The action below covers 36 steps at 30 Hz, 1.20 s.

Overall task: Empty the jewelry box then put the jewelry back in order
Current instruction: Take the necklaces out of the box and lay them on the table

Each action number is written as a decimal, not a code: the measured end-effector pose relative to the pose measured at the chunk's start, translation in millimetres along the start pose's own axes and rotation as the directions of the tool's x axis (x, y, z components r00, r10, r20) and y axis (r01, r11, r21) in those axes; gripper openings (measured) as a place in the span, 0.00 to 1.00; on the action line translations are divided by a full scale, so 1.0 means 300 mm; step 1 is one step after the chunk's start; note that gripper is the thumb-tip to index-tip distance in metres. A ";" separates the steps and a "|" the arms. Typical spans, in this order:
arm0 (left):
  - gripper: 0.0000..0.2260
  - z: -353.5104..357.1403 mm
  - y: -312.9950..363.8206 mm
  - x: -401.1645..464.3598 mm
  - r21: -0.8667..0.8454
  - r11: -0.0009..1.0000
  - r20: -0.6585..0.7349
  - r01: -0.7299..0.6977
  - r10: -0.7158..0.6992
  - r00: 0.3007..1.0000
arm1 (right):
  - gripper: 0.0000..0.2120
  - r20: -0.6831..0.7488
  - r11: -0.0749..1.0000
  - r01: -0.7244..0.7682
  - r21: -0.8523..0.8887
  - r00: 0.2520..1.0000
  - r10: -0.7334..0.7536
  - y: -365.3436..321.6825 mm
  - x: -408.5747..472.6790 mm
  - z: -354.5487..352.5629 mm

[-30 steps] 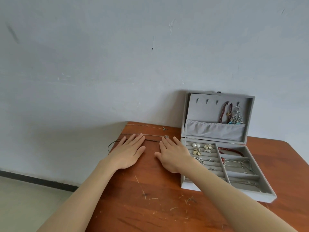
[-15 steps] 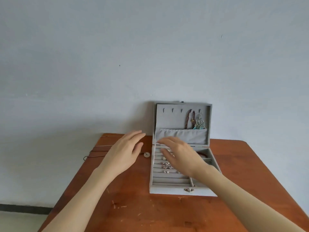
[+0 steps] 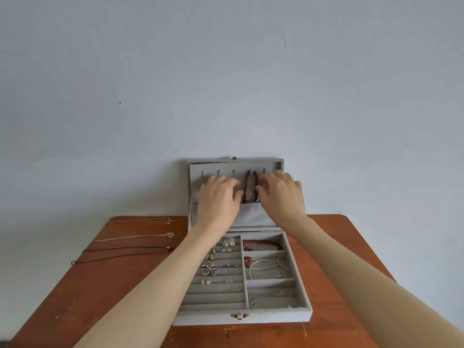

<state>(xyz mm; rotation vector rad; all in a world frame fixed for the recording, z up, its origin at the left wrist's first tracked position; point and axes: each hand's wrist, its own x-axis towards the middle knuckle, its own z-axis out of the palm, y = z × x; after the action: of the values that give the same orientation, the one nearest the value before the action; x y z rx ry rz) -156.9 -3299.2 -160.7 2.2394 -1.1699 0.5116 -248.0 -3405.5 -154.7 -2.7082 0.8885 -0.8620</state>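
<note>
The grey jewelry box (image 3: 276, 316) stands open, its lid (image 3: 200, 164) upright against the wall. Both hands are up at the lid's hooks. My right hand (image 3: 282, 197) pinches a silver dangling pendant (image 3: 263, 184) with turquoise bits that hangs there. My left hand (image 3: 218, 199) reaches beside a dark red beaded strand (image 3: 248, 183) on the hooks; its fingertips are blurred and seem to touch the lining. The tray below holds several earrings (image 3: 228, 243), a red bead bracelet (image 3: 262, 244), silver bangles (image 3: 268, 264) and a thin chain (image 3: 272, 294).
Three necklaces lie stretched out on the brown table (image 3: 100, 297) left of the box: a thin chain (image 3: 140, 221), a pale-pendant chain (image 3: 133, 237) and a dark cord (image 3: 120, 252). A bare wall stands right behind the box. The table's left edge is close to the necklaces.
Both hands have left the table and the tray and risen to the lid's hooks. The view has swung to centre on the box.
</note>
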 end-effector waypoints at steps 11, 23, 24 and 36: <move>0.12 0.077 0.066 0.043 0.244 0.966 -0.132 0.084 -0.053 0.990 | 0.10 -0.123 0.995 -0.078 -0.063 0.990 0.070 -0.027 0.063 0.044; 0.04 -0.026 0.054 0.084 -0.137 0.988 -0.180 0.069 -0.093 0.979 | 0.07 -0.061 0.931 -0.188 0.313 0.974 0.217 -0.059 0.087 -0.013; 0.03 -0.039 0.056 0.096 -0.227 0.971 -0.184 0.078 -0.122 0.975 | 0.06 -0.051 0.912 -0.190 0.365 0.973 0.223 -0.066 0.096 -0.024; 0.06 -0.292 0.011 0.129 -0.716 0.664 0.045 0.214 -0.262 0.964 | 0.07 0.227 0.276 -0.256 0.927 0.965 0.132 -0.150 0.075 -0.210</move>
<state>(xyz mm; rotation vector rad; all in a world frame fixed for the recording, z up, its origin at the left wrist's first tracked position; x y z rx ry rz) -145.2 -3269.6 -70.4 1.6205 -0.8148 -0.0136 -247.3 -3380.8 -77.9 -1.4840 0.3927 -0.7899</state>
